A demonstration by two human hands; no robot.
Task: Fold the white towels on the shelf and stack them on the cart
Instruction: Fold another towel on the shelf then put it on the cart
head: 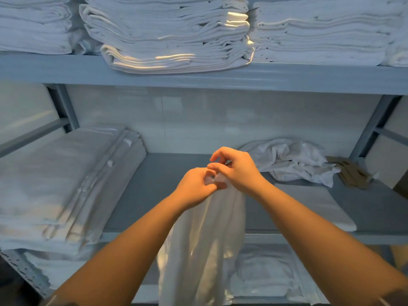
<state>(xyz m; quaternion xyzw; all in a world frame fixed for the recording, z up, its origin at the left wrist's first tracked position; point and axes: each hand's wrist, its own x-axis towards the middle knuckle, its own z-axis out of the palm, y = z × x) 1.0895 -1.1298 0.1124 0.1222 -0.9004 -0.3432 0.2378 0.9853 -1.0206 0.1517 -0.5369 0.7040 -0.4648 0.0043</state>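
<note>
Both hands meet in front of the middle shelf (167, 191). The left hand (196, 187) and the right hand (237, 166) each pinch the top edge of one white towel (203, 246), fingers curled on the cloth; the towel hangs free between the forearms, below the shelf edge.

Risks, as judged from this position:
- The grip points sit close together. If either pinch loosens, the towel is likely to drop.
- Hanging cloth may twist, giving an uneven fold.

Surroundings: a crumpled towel pile (293, 161) lies at the right rear of the shelf, a flat folded piece (315, 206) in front of it, and stacked linen (66, 184) on the left. The cart is not visible.
</note>
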